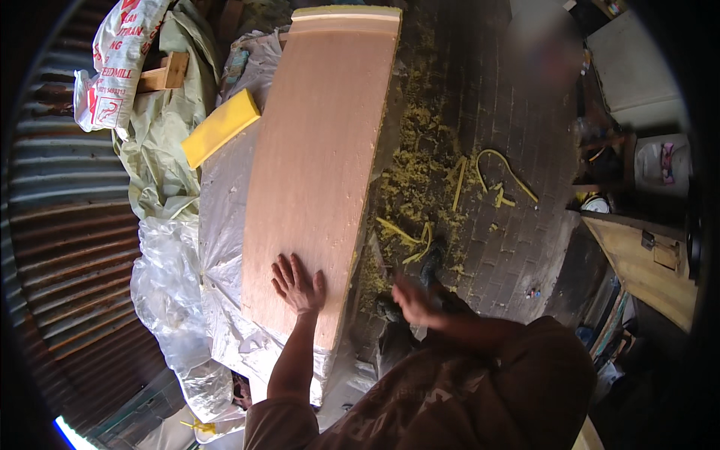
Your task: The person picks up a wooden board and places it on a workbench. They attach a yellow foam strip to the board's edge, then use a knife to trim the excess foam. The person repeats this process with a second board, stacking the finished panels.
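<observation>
A long pinkish-brown plywood panel (315, 157) lies lengthwise before me, with a yellow layer showing along its right edge. My left hand (298, 289) rests flat on the panel's near part, fingers spread and holding nothing. Beyond the right edge, my right hand (411, 300) is closed around the handle of a knife. The knife's blade (377, 253) points away from me beside the panel's edge; motion blurs it a little, and I cannot tell whether it touches the edge. A pale wooden strip (345, 24) crosses the panel's far end.
Yellow crumbs (412, 142) and cut yellow strips (510, 169) litter the paved floor (487, 247). On the left are a yellow foam block (221, 127), plastic sheeting (172, 285), a white sack (124, 60) and a corrugated metal wall (67, 247). A cabinet door (641, 262) stands at right.
</observation>
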`<state>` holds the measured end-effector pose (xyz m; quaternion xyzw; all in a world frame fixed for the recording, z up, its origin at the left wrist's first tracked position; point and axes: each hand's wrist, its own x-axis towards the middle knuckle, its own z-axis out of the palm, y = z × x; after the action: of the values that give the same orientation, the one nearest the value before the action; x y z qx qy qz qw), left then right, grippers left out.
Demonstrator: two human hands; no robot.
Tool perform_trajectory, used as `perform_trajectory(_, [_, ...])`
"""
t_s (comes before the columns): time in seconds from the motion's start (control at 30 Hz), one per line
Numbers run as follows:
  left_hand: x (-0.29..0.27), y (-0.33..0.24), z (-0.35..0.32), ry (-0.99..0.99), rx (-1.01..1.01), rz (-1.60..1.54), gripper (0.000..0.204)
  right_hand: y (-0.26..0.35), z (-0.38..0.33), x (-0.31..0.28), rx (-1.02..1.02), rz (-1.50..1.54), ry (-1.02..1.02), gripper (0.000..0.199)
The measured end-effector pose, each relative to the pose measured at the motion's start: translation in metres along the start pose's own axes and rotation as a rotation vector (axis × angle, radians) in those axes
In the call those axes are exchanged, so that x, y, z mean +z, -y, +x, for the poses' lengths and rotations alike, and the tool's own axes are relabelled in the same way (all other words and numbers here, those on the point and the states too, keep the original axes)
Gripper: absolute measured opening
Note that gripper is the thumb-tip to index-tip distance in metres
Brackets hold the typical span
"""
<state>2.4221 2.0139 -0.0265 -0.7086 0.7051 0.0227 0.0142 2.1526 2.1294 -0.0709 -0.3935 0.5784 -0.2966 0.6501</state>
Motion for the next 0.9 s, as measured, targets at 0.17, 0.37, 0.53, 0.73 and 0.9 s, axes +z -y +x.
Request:
perform_trajectory(0.17, [-0.002, -0.004, 0.008, 0.013, 0.025, 0.036, 0.083, 0.154, 0.254, -0.190, -0.398, 0.118, -0.445, 0.047])
perform_trajectory(0.37, [0.003, -0.005, 0.004, 0.030, 0.011, 0.011, 0.085, 0.140, 0.289, -0.147, -0.341, -0.119, -0.552, 0.048])
perform_trajectory(0.53, [0.004, 0.003, -0.002, 0.016, 0.003, 0.029, 0.084, 0.080, 0.126, -0.103, -0.284, -0.056, -0.273, 0.045])
perform_trajectory(0.73, [0.002, -0.005, 0.011, -0.004, 0.041, 0.013, 0.083, 0.184, 0.246, -0.154, -0.177, 0.104, -0.510, 0.047])
perform_trajectory(0.9, [0.003, -0.003, 0.002, 0.002, 0.019, -0.004, 0.082, 0.063, 0.037, 0.018, -0.208, -0.289, -0.082, 0.061])
